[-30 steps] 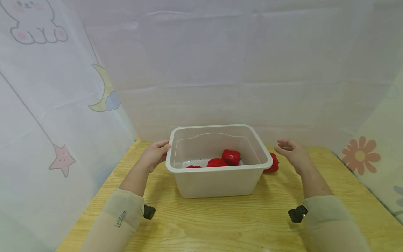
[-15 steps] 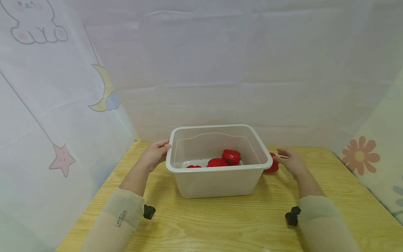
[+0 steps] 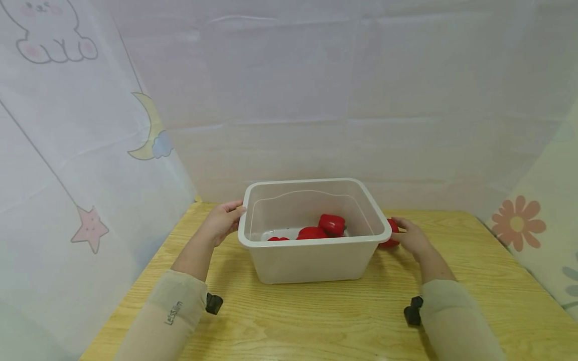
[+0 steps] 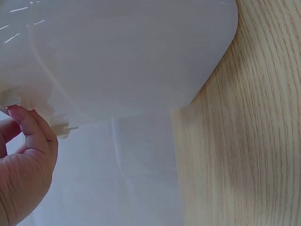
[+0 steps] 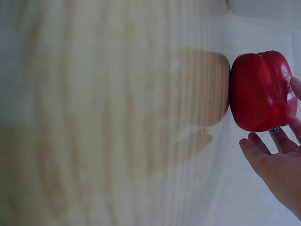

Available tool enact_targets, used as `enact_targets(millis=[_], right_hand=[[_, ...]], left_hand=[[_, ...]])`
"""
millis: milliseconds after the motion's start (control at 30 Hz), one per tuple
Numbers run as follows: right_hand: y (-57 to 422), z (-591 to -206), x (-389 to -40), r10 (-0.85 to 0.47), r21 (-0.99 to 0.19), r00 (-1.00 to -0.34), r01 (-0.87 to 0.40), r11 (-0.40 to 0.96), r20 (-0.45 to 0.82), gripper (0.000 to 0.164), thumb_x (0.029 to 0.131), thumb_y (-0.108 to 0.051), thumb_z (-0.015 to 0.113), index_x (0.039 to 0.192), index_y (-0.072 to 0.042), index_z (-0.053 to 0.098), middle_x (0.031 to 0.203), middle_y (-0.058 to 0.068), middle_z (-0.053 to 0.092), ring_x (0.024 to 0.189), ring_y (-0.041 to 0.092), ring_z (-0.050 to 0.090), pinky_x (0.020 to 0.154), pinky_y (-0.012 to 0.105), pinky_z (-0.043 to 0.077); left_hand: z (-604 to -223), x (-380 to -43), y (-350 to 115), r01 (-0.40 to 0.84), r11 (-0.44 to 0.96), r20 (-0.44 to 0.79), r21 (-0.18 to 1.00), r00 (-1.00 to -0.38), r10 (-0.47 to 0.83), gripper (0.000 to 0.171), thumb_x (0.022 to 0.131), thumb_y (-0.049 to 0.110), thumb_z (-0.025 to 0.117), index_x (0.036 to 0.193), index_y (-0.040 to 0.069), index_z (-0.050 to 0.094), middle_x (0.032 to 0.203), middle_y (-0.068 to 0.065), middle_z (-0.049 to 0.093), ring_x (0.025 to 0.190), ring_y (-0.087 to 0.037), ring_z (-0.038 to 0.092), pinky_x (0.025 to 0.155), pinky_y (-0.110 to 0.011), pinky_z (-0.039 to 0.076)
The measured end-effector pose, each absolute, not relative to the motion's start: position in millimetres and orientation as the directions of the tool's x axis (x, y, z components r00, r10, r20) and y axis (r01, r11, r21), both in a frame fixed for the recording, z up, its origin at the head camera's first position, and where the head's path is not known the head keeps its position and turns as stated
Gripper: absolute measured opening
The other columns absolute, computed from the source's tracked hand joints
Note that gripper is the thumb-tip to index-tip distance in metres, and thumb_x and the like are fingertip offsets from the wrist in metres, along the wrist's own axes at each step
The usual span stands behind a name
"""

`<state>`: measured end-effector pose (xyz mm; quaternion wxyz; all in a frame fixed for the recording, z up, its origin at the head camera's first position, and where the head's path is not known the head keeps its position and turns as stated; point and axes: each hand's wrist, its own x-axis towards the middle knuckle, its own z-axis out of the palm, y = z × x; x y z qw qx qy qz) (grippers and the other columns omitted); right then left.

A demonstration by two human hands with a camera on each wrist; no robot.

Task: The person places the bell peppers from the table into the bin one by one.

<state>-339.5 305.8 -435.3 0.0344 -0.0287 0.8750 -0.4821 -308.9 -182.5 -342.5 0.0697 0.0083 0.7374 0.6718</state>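
Note:
A white plastic bin (image 3: 307, 260) stands on the wooden table, and my left hand (image 3: 222, 221) grips its left rim between thumb and fingers. The left wrist view shows that hand's curled fingers (image 4: 37, 129) under the rim. Beside the bin's right wall sits a red bell pepper (image 5: 261, 92), partly hidden behind the bin in the head view. My right hand (image 3: 413, 238) is spread around this pepper, its digits at the pepper's sides with a gap showing below it in the right wrist view. Inside the bin lies another red bell pepper (image 3: 331, 224).
Two more red things, a rounded one (image 3: 311, 233) and a smaller one (image 3: 278, 238), show in the bin, partly hidden by its front wall. A pale printed cloth (image 3: 289, 100) hangs behind the wooden table (image 3: 307, 321) and along both sides.
My right hand has moved left from beside the bell pepper until its fingers are around it. The left hand and the bin have stayed in place.

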Motion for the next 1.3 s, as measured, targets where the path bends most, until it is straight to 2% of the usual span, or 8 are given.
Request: enact_targets(millis=[167, 400, 500, 667, 767, 1067, 1300], right_hand=[[306, -436, -339, -0.077, -0.842, -0.996, -0.011, 0.539, -0.036, 0.077, 0.087, -0.029, 0.063, 0.144, -0.002, 0.02, 0.145, 0.026, 0.021, 0.126, 0.049, 0.024, 0.097, 0.061, 0.029], [306, -432, -335, -0.05, -0.853, -0.997, 0.018, 0.522, -0.051, 0.075, 0.083, -0.032, 0.067, 0.137, 0.003, 0.028, 0.142, 0.027, 0.025, 0.127, 0.048, 0.022, 0.098, 0.062, 0.027], [306, -431, -333, -0.054, -0.858, -0.997, 0.016, 0.513, -0.051, 0.075, 0.084, -0.03, 0.067, 0.136, 0.005, 0.026, 0.141, 0.029, 0.025, 0.128, 0.048, 0.021, 0.098, 0.061, 0.027], [309, -432, -332, -0.087, -0.847, -0.993, 0.017, 0.531, -0.075, 0.083, 0.083, -0.032, 0.067, 0.141, 0.002, 0.02, 0.141, 0.031, 0.024, 0.124, 0.047, 0.028, 0.096, 0.057, 0.034], [310, -436, -333, -0.103, -0.838, -0.99, 0.024, 0.545, -0.095, 0.082, 0.082, -0.032, 0.068, 0.141, 0.001, 0.022, 0.14, 0.031, 0.024, 0.121, 0.045, 0.032, 0.092, 0.053, 0.039], [312, -443, -335, -0.104, -0.853, -0.99, 0.03, 0.522, -0.099, 0.08, 0.079, -0.029, 0.072, 0.137, 0.001, 0.024, 0.136, 0.03, 0.026, 0.118, 0.044, 0.035, 0.09, 0.049, 0.041], [312, -443, -333, -0.081, -0.84, -0.994, 0.021, 0.542, -0.077, 0.078, 0.078, -0.029, 0.073, 0.132, 0.003, 0.028, 0.134, 0.03, 0.028, 0.113, 0.042, 0.04, 0.086, 0.041, 0.045]], left_hand=[[-343, -309, -183, -0.086, 0.098, -0.096, 0.992, -0.99, 0.108, 0.044, 0.096, 0.016, 0.048, 0.138, 0.006, 0.04, 0.127, -0.024, 0.049, 0.091, -0.019, 0.06, 0.078, -0.028, 0.051], [-343, -310, -183, -0.086, 0.091, -0.096, 0.992, -0.99, 0.105, 0.044, 0.096, 0.015, 0.048, 0.139, 0.007, 0.039, 0.127, -0.023, 0.05, 0.088, -0.017, 0.061, 0.075, -0.026, 0.051], [-343, -310, -183, -0.087, 0.094, -0.097, 0.992, -0.99, 0.102, 0.044, 0.096, 0.016, 0.048, 0.138, 0.007, 0.04, 0.127, -0.022, 0.05, 0.09, -0.02, 0.06, 0.079, -0.029, 0.051], [-343, -309, -183, -0.09, 0.109, -0.101, 0.99, -0.99, 0.098, 0.043, 0.096, 0.017, 0.048, 0.137, 0.007, 0.042, 0.124, -0.021, 0.052, 0.092, -0.022, 0.059, 0.085, -0.035, 0.048], [-342, -309, -182, -0.091, 0.109, -0.102, 0.99, -0.99, 0.1, 0.043, 0.096, 0.017, 0.048, 0.137, 0.007, 0.041, 0.123, -0.021, 0.052, 0.091, -0.021, 0.059, 0.083, -0.033, 0.049], [-343, -309, -182, -0.091, 0.094, -0.1, 0.991, -0.99, 0.096, 0.043, 0.096, 0.015, 0.048, 0.138, 0.007, 0.041, 0.125, -0.02, 0.052, 0.086, -0.016, 0.06, 0.074, -0.025, 0.051], [-343, -309, -182, -0.091, 0.096, -0.1, 0.991, -0.991, 0.09, 0.043, 0.096, 0.016, 0.049, 0.138, 0.008, 0.041, 0.124, -0.019, 0.052, 0.083, -0.014, 0.06, 0.075, -0.025, 0.051]])
